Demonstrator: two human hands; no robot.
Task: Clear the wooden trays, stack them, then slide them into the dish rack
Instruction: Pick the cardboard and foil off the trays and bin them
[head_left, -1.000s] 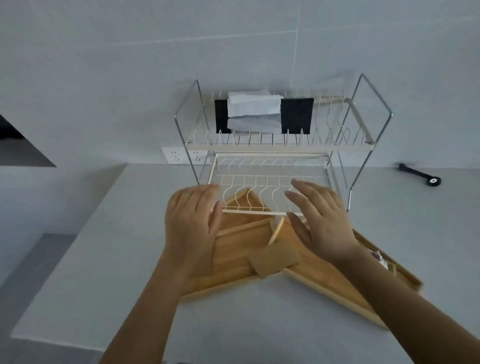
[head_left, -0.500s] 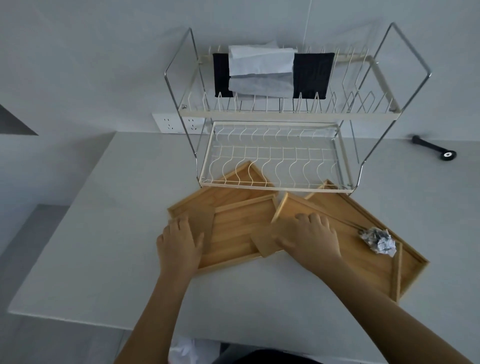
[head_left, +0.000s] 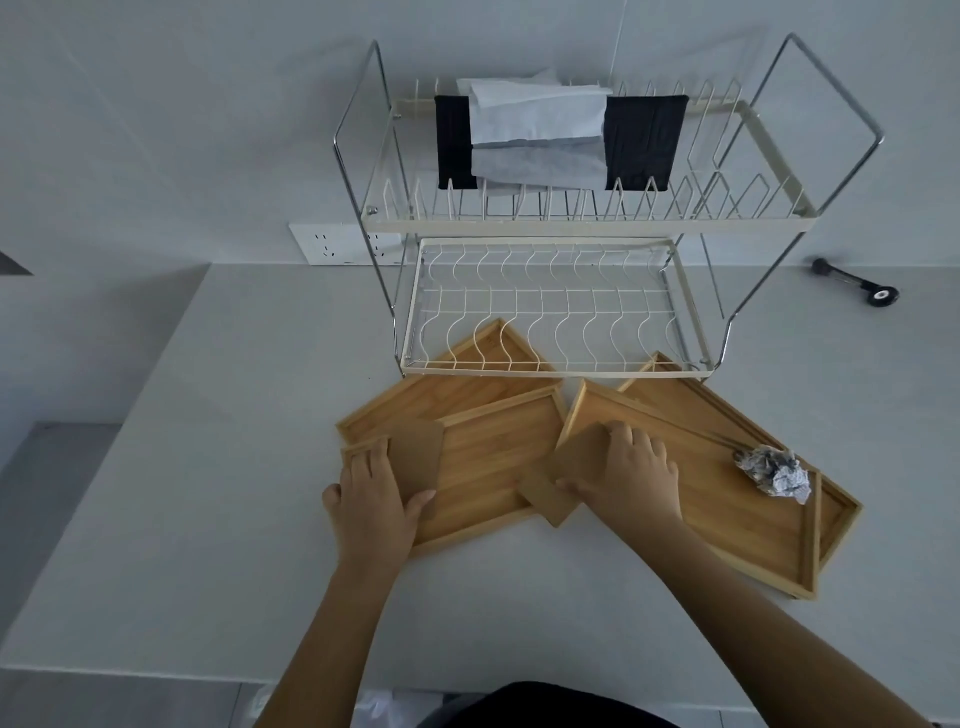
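Observation:
Two pairs of overlapping wooden trays lie on the white counter in front of the dish rack (head_left: 550, 364). The left upper tray (head_left: 493, 457) rests on a lower tray (head_left: 441, 395) whose far corner reaches under the rack. To the right, an upper tray (head_left: 727, 504) sits on another tray (head_left: 839, 514). My left hand (head_left: 371, 499) grips a brown card (head_left: 418, 457) on the left tray, thumb at its near edge. My right hand (head_left: 634, 478) holds a second brown card (head_left: 561, 483) at the right tray's near corner. A crumpled paper ball (head_left: 774, 470) and thin sticks (head_left: 696, 434) lie in the right tray.
The rack's lower wire tier (head_left: 545, 306) holds nothing; black and grey cloths (head_left: 540, 135) hang on its upper tier. A wall socket (head_left: 332, 244) is left of the rack. A black tool (head_left: 857, 283) lies on the counter (head_left: 234, 467) at far right.
Both hands dropped from the rack's front edge onto the trays and closed on the two brown cards. The camera tilted down and nearer.

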